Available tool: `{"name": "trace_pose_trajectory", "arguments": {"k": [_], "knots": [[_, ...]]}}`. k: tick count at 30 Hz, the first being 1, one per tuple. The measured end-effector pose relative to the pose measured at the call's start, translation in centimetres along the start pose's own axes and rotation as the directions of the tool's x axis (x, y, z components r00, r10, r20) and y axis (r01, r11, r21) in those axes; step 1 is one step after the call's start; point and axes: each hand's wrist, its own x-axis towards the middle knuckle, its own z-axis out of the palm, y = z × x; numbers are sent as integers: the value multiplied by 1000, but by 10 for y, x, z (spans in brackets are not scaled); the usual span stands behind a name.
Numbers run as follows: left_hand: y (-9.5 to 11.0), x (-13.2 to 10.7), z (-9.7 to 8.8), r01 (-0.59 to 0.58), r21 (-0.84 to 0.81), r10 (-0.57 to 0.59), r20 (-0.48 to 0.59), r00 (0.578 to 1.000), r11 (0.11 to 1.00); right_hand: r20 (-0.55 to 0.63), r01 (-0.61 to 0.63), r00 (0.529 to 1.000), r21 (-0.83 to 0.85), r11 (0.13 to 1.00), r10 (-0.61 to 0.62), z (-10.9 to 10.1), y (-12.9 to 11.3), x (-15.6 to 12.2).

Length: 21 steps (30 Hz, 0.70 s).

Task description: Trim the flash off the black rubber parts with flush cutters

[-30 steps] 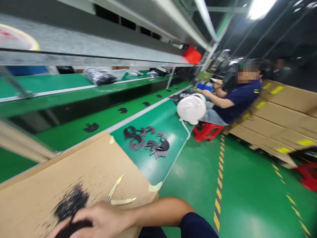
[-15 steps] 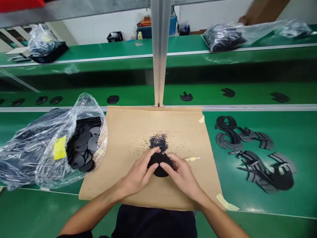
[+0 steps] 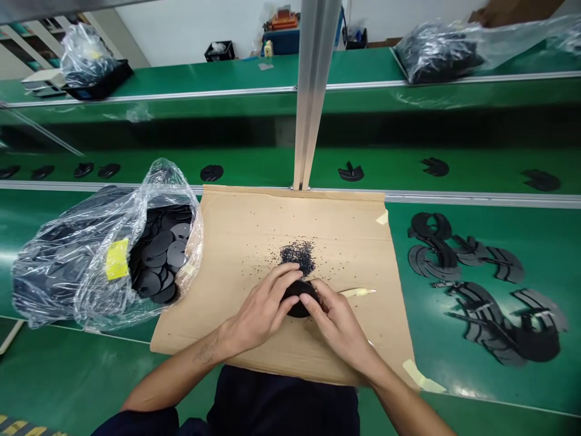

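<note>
A round black foam-like disc [image 3: 298, 307] is gripped at both sides above the brown cardboard sheet [image 3: 236, 230]. My left hand [image 3: 265, 303] has its fingers over the disc's far edge and its thumb on the near face. My right hand [image 3: 333, 315] pinches the disc's right side, thumb on top. Just beyond the fingers lies a scatter of small black bits [image 3: 298, 255]. A thin tool with a pale yellow handle [image 3: 358, 292] rests to the right of my right hand.
To the left, a clear plastic bag [image 3: 86, 260] bulges with black discs [image 3: 160, 243]. Curved black pieces [image 3: 490, 324] lie in piles on the green bench at right. A metal post [image 3: 313, 91] rises behind the cardboard. Several black pieces [image 3: 212, 173] line the conveyor.
The view has shifted slightly, moving the scene's items rightward. My left fingers have curled further over the disc, covering more of it. Both hands still hold it.
</note>
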Motion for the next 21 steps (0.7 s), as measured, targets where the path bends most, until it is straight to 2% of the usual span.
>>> {"name": "trace_pose_trajectory", "arguments": {"k": [10,14,17,21], "knots": [[4,-3,3,78,-53,-78,12,997,996,-30,70,997,-45,996,-72,2,2,0],[5,-2,-1,68,-195,-70,-4,998,978,-17,159,987,-66,985,-160,0,3,-2],[5,1,-8,45,-306,-73,-81,994,951,-24,279,959,-103,955,-283,-3,1,-3],[5,4,-18,-120,-241,78,-174,982,963,-17,456,884,-192,869,-467,-10,-3,-3]]}}
